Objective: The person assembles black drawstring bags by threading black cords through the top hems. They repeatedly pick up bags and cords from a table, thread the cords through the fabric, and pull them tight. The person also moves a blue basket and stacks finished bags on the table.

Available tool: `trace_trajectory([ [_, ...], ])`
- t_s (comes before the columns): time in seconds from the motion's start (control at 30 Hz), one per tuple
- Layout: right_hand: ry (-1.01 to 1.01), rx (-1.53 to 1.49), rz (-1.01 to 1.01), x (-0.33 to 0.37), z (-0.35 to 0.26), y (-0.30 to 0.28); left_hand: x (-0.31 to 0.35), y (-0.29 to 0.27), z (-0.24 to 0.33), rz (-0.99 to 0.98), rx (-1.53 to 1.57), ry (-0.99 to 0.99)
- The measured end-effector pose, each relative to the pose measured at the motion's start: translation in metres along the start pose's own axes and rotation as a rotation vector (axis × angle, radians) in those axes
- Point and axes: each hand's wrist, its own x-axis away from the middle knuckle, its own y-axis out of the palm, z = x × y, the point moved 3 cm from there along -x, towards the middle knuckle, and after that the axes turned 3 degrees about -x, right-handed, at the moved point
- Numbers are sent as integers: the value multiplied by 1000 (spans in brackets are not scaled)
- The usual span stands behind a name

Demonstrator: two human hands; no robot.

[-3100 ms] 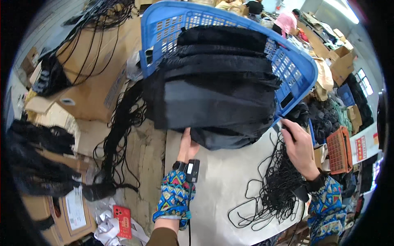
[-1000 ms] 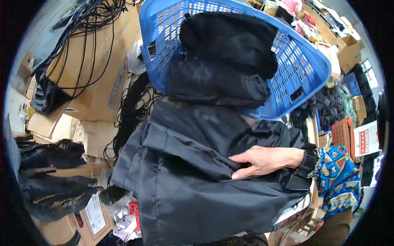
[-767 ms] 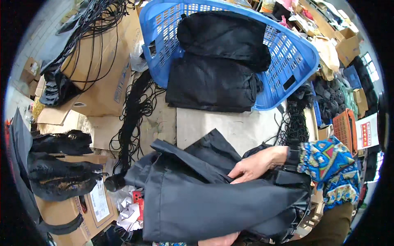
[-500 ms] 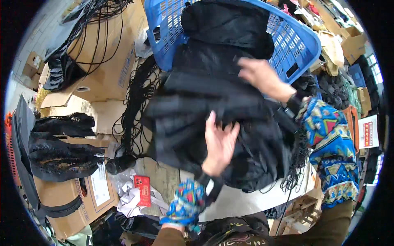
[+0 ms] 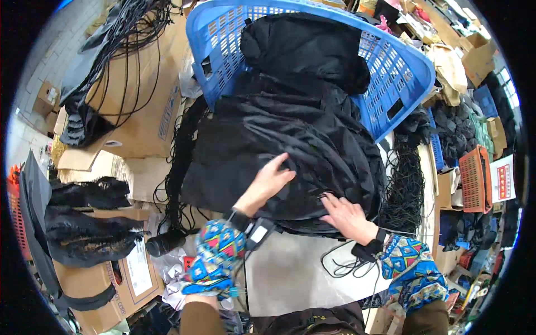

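Note:
A wide piece of black fabric [image 5: 262, 139], creased and shiny, spreads over the worktable and runs up to a blue plastic basket [image 5: 399, 78]. My left hand [image 5: 268, 181] rests on the middle of it, index finger and thumb stretched out. Near the fabric's front edge lies my right hand [image 5: 349, 216], its fingers extended against the cloth. Neither hand visibly grips anything. Inside the tilted basket sits a folded black bundle [image 5: 304, 50]. Black cords [image 5: 405, 190] hang in a tangle to the right of the fabric, and more cords [image 5: 181, 159] trail on its left.
Cardboard boxes [image 5: 142, 89] stand at the left, one draped with black cords. Black strips of material [image 5: 84, 234] lie on a nearer carton. A pale board [image 5: 301, 273] forms the table's front. At the right are an orange basket [image 5: 473, 178] and piled black goods [image 5: 452, 128].
The fabric, blurred and bunched before, now lies flatter. My right hand has come down from the far side to the near edge; my left hand has shifted slightly left.

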Motion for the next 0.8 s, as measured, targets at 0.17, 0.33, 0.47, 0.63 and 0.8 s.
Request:
trace_trajectory([
  [0.17, 88, 42, -42, 33, 57, 10, 9, -38, 72, 418, -1569, 599],
  [0.33, 115, 37, -73, 58, 78, 6, -67, -21, 94, 118, -1463, 675],
  [0.47, 153, -9, -51, 60, 76, 22, -135, -11, 106, -8, -1591, 707],
  [0.63, 301, -39, -80, 55, 82, 36, -178, -14, 44, -136, -1335, 472],
  [0.8, 354, -147, -48, 63, 104, 60, -119, -30, 4, -207, -1284, 197],
])
